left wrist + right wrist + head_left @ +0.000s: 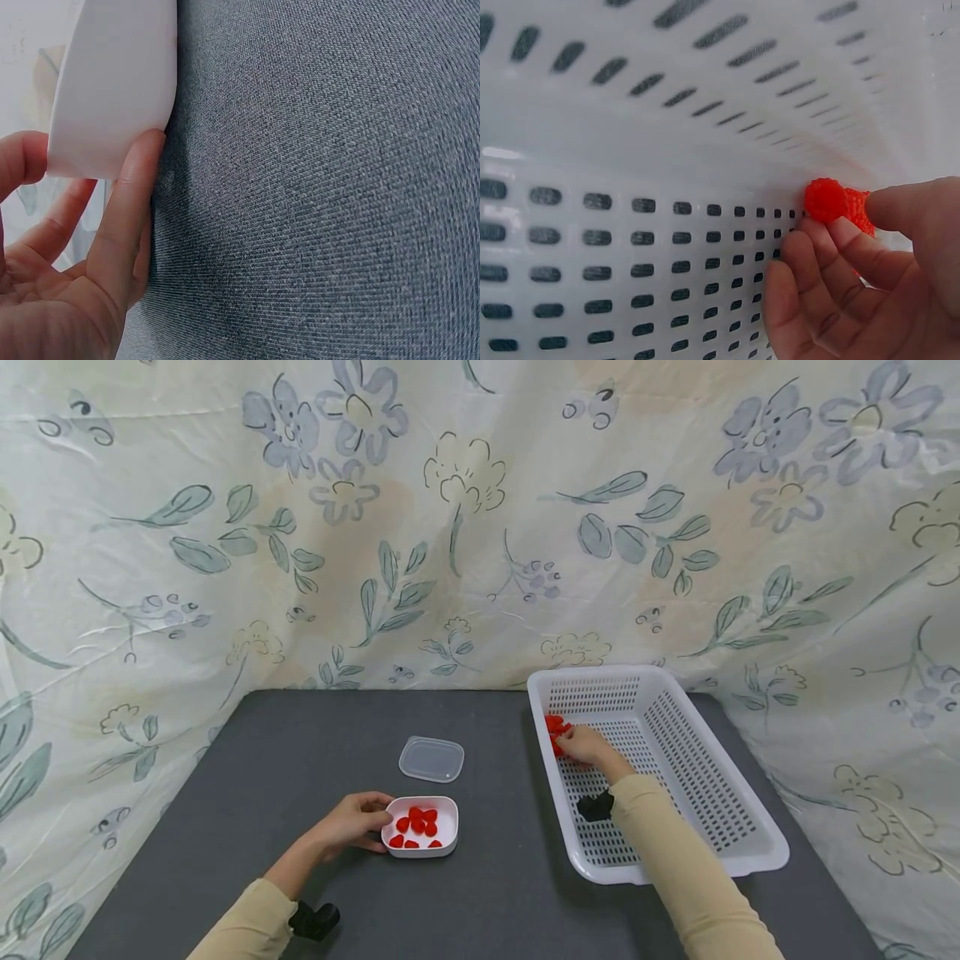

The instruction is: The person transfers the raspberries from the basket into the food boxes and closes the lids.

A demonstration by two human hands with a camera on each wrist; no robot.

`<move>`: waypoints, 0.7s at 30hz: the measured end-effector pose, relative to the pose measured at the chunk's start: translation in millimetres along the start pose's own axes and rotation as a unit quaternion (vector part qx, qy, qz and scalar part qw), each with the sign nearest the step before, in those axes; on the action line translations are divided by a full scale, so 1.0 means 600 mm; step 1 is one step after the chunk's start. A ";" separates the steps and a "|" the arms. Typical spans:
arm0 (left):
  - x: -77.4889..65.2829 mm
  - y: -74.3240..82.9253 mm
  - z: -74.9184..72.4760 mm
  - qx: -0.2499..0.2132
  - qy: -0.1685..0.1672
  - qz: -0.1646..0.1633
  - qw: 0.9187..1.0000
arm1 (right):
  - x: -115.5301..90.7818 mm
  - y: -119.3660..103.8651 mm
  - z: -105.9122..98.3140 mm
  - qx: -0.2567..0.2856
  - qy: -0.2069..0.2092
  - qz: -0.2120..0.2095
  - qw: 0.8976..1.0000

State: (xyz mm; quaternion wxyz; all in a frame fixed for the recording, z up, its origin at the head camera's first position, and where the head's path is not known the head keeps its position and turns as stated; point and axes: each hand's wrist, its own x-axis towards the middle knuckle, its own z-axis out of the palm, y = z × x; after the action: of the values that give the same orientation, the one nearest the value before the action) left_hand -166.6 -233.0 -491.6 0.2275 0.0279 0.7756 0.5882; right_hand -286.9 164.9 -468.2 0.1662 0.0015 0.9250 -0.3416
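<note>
"How does the right hand stand?"

"Narrow, with its thumb and fingers pinching a red piece inside the white basket."

"Whereabouts in the basket?"

"Close against the left wall, toward the far end, where more red pieces lie bunched together. The fingers cover some of them, so their number cannot be told."

"And the left hand?"

"It grips the left end of a small white box, its fingers at the rim and on the outer wall."

"What does the box hold?"

"Several small red pieces, a few clustered in the middle and others toward the near side, with white floor showing between them. The box is uncovered and upright."

"Is a cover anywhere near?"

"A clear lid lies flat just beyond the box, apart from it, on the dark grey worktop."

"Where is the basket, then?"

"On the right part of the same worktop, well apart from the box. Its walls and floor are slotted. Behind everything hangs a flowered cloth."
</note>
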 end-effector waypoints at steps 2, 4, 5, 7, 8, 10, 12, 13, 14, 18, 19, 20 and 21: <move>0.000 0.000 0.000 0.000 0.000 -0.002 1.000 | -0.003 -0.003 0.002 0.025 -0.008 0.011 1.000; 0.000 0.000 0.000 0.001 0.001 -0.003 1.000 | -0.006 -0.005 0.003 0.054 -0.013 0.024 0.998; 0.000 0.000 0.000 0.001 0.000 -0.002 1.000 | -0.008 -0.007 0.003 0.069 -0.017 0.032 0.997; 0.000 0.000 -0.001 0.001 0.000 -0.002 1.000 | -0.012 -0.009 0.002 0.099 -0.028 0.041 0.994; 0.000 -0.001 -0.001 0.001 -0.001 -0.002 1.000 | -0.012 -0.010 0.002 0.114 -0.036 0.044 0.992; 0.001 -0.001 -0.002 -0.001 -0.004 -0.001 1.000 | -0.012 -0.009 0.000 0.136 -0.058 0.040 0.988; 0.002 0.000 -0.002 -0.002 -0.003 -0.001 1.000 | -0.009 -0.008 0.000 0.147 -0.071 0.042 0.986; 0.003 0.000 -0.002 -0.002 -0.003 -0.002 1.000 | -0.007 -0.007 0.000 0.150 -0.078 0.040 0.985; 0.003 0.000 -0.003 -0.002 -0.002 -0.002 1.000 | -0.006 -0.007 0.000 0.155 -0.080 0.044 0.984; 0.004 0.001 -0.003 0.000 0.001 -0.003 1.000 | -0.007 -0.011 0.001 0.170 -0.072 0.063 0.981; 0.005 0.001 -0.003 0.001 0.002 -0.003 1.000 | -0.008 -0.011 0.000 0.173 -0.074 0.062 0.980; 0.005 0.001 -0.003 0.000 0.002 -0.004 1.000 | -0.009 -0.012 0.000 0.178 -0.074 0.064 0.979; 0.005 0.001 -0.003 0.000 0.001 -0.004 1.000 | -0.010 -0.012 -0.001 0.180 -0.077 0.064 0.979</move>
State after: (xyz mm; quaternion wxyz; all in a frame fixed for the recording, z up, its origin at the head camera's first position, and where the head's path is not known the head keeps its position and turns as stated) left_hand -170.3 -233.4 -491.5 0.2288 0.0239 0.7758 0.5876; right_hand -282.4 160.4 -461.6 0.2555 0.0646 0.8310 -0.4899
